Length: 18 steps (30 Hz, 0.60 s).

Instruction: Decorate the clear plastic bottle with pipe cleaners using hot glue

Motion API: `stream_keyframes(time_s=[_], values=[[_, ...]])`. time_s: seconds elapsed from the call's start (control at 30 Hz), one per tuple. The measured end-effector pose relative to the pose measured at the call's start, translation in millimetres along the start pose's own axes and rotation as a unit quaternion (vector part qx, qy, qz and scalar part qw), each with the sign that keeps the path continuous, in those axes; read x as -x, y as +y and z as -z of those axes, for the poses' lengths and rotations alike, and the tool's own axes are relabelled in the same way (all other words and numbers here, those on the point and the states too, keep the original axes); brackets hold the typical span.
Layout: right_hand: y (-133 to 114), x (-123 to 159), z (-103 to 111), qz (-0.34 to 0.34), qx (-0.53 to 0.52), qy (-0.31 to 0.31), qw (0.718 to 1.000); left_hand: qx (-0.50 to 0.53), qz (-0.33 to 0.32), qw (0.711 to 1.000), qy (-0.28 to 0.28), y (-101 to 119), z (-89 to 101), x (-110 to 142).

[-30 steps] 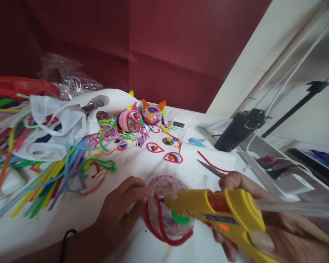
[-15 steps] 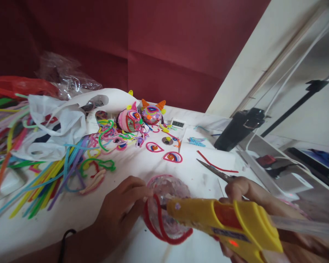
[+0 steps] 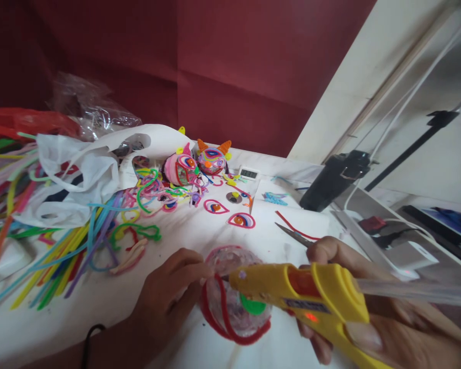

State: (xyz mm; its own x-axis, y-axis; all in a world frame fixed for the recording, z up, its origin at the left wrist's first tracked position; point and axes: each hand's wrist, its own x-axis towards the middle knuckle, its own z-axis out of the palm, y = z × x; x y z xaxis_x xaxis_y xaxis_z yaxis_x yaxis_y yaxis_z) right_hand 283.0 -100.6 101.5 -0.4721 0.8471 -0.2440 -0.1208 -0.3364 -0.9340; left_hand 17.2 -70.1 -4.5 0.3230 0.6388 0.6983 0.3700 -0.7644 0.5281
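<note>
Head view: glue gun (image 3: 303, 293) partly hides ball (image 3: 235, 313).

Dim, diffuse light leaves my left hand (image 3: 172, 292) in shade and the maroon backdrop (image 3: 238, 77) darkest at upper left. Glints streak the clear plastic (image 3: 106, 119); my right hand (image 3: 401, 333) looks slightly soft, and wide-angle distortion stretches the edges.
</note>
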Motion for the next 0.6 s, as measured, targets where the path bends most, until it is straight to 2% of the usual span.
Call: stream_keyframes(time_s=[0.13, 0.27, 0.53, 0.6], values=[[4.9, -1.4, -3.6, 0.018, -0.047, 0.044, 0.998, 0.002, 0.006, 1.0, -0.015, -1.4, -0.4, 2.6], [4.5, -1.6, -3.7, 0.016, -0.029, 0.05, 0.998, 0.004, 0.02, 1.0, -0.017, -2.6, -1.1, 5.1], [4.4, 4.0, -0.5, 0.025, -0.002, 0.021, 0.999, -0.01, 0.018, 1.0, -0.018, -2.1, 1.0, 5.1], [2.4, 5.8, 1.4, 0.016, 0.017, -0.006, 1.0, -0.012, 0.018, 1.0, -0.015, -1.9, 1.1, 4.6]])
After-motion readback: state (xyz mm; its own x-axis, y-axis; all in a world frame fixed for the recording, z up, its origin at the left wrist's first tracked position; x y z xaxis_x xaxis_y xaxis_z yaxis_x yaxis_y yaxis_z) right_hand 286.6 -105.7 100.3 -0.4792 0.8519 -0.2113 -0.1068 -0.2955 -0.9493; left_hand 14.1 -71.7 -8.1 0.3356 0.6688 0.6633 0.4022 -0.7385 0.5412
